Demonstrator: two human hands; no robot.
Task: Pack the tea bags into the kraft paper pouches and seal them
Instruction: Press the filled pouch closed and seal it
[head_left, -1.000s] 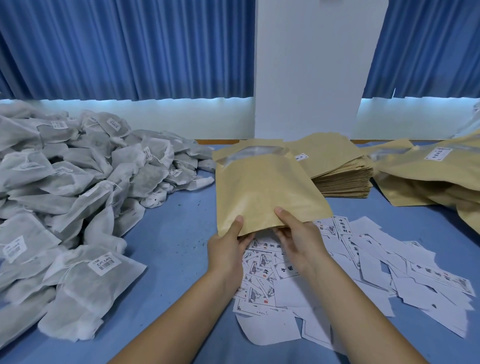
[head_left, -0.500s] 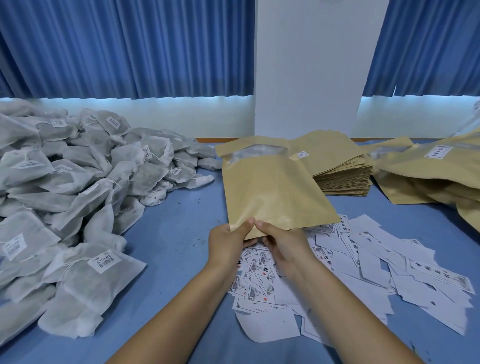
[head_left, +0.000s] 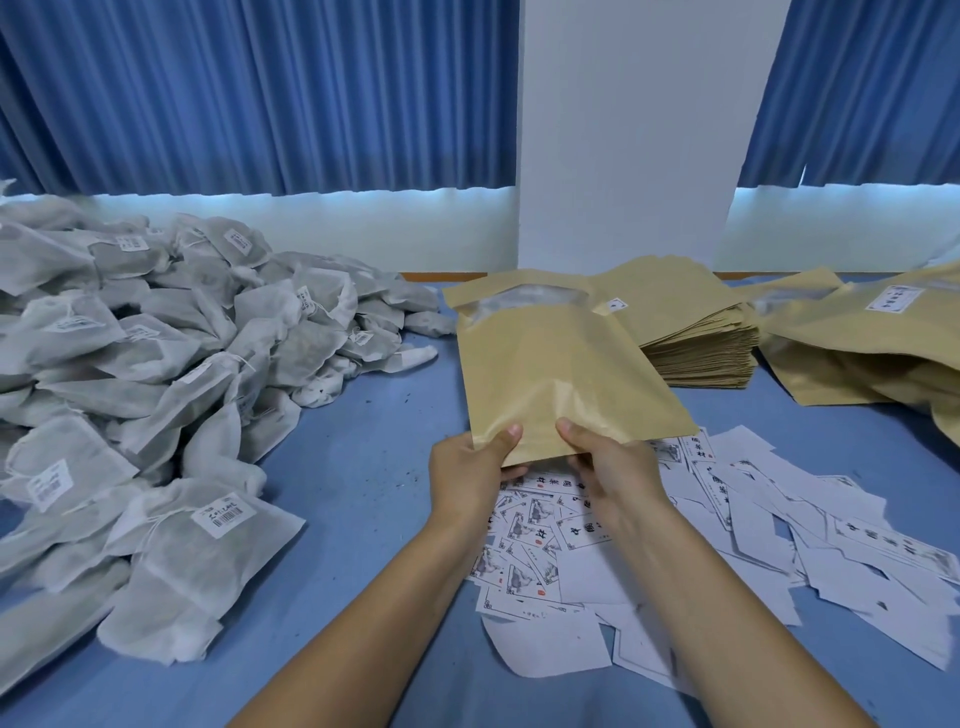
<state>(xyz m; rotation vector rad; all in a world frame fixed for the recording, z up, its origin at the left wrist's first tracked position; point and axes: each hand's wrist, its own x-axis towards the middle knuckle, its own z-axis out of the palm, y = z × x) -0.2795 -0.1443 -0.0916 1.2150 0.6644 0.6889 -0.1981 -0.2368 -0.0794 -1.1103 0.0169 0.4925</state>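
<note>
I hold one flat kraft paper pouch (head_left: 550, 369) with a clear window strip near its far end, raised over the blue table (head_left: 353, 467). My left hand (head_left: 470, 475) pinches its near edge, thumb on top. My right hand (head_left: 608, 462) pinches the same edge just to the right. A big heap of white mesh tea bags (head_left: 156, 374) with small barcode labels covers the left side of the table. A stack of flat kraft pouches (head_left: 696, 332) lies behind the held one.
Loose white paper labels (head_left: 727, 519), some printed with pictures and characters, are scattered under and right of my hands. Bulging kraft pouches with labels (head_left: 878, 343) lie at the far right. A white pillar (head_left: 634, 130) and blue curtains (head_left: 249, 93) stand behind the table.
My hands came together at the pouch's near edge, then parted slightly. The pouch shifted a little to the right and its near edge now bows between my thumbs.
</note>
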